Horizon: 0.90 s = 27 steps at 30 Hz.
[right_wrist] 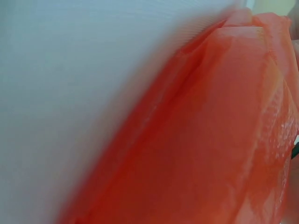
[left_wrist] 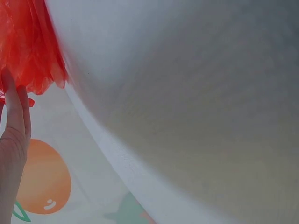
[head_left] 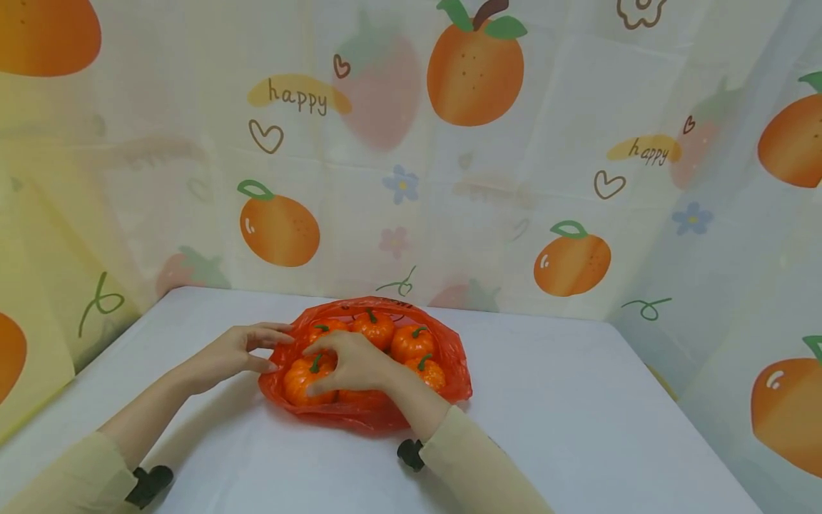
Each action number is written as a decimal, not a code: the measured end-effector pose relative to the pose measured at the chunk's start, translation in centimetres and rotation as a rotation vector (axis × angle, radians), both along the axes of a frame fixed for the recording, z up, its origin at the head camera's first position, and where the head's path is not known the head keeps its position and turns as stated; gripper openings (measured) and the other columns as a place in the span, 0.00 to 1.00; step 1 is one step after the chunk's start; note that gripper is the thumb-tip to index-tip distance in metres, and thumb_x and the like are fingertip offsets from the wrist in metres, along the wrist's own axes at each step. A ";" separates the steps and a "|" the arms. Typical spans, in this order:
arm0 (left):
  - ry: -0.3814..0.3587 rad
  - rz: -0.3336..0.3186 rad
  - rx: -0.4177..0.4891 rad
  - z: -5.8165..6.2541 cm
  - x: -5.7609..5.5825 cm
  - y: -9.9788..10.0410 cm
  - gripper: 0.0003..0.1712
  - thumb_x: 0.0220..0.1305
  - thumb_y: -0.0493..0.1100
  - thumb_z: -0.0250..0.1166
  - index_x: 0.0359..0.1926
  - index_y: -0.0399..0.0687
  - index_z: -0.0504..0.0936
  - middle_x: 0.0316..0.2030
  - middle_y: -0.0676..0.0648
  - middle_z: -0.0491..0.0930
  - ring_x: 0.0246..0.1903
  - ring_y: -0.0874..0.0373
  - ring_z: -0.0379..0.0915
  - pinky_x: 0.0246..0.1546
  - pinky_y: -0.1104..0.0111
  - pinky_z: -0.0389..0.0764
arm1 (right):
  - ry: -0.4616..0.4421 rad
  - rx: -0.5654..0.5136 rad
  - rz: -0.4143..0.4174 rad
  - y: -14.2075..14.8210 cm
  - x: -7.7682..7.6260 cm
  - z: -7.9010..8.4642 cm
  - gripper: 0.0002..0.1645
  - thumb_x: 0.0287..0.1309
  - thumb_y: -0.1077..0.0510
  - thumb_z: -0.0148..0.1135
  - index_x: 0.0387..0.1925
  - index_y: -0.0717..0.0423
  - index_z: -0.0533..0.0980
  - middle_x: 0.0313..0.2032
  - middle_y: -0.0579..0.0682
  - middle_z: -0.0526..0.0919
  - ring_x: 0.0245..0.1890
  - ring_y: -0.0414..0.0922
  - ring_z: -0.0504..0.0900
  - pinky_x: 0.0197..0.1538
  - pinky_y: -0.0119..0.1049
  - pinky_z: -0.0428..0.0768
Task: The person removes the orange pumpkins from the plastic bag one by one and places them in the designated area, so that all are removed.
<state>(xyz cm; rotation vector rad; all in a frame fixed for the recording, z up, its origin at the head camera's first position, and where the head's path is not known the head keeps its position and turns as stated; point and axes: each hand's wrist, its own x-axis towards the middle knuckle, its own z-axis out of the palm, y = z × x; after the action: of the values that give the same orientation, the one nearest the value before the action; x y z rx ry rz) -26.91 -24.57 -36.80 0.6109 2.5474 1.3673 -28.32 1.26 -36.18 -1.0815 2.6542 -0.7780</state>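
A small screened-off workspace, fruit-print hangings [head_left: 449, 250] behind and beside a white table [head_left: 552, 414]

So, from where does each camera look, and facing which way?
Head: worn on head, facing forward and down at red bag; left hand, right hand, sleeves show.
Left wrist: worn there, facing bag and tabletop; left fingers show.
Right wrist: worn there, facing bag and tabletop; hand barely shows.
Both wrist views share bag, tabletop.
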 end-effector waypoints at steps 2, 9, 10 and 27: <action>-0.003 0.000 0.001 0.0 0.0 0.0 0.26 0.58 0.37 0.66 0.60 0.40 0.78 0.72 0.37 0.64 0.68 0.33 0.62 0.49 0.73 0.79 | 0.004 0.006 -0.002 0.0 0.1 0.0 0.32 0.48 0.38 0.74 0.57 0.35 0.78 0.60 0.38 0.77 0.64 0.39 0.72 0.68 0.41 0.72; -0.017 -0.001 0.013 0.0 0.0 0.0 0.27 0.58 0.37 0.66 0.60 0.39 0.78 0.72 0.37 0.63 0.69 0.32 0.60 0.48 0.73 0.79 | 0.018 0.031 -0.002 -0.2 0.2 0.0 0.34 0.48 0.39 0.75 0.58 0.35 0.77 0.61 0.38 0.76 0.65 0.40 0.71 0.69 0.43 0.71; -0.018 -0.001 0.014 0.0 0.0 0.0 0.27 0.58 0.37 0.66 0.60 0.39 0.78 0.72 0.37 0.63 0.69 0.32 0.60 0.49 0.73 0.79 | 0.022 0.037 -0.002 -0.3 0.2 0.0 0.35 0.47 0.38 0.75 0.59 0.35 0.77 0.62 0.37 0.76 0.66 0.40 0.71 0.69 0.43 0.71; -0.024 0.003 0.008 0.0 0.0 -0.1 0.27 0.58 0.37 0.65 0.60 0.40 0.78 0.72 0.36 0.64 0.68 0.32 0.61 0.49 0.72 0.79 | 0.042 0.116 0.009 -0.4 0.3 -0.2 0.40 0.47 0.40 0.76 0.63 0.34 0.72 0.62 0.35 0.76 0.64 0.38 0.72 0.68 0.40 0.73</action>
<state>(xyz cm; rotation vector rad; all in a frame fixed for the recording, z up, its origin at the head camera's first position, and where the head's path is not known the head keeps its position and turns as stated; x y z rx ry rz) -26.95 -24.65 -36.77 0.5889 2.5263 1.3773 -28.02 0.82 -36.35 -1.0909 2.6891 -0.5971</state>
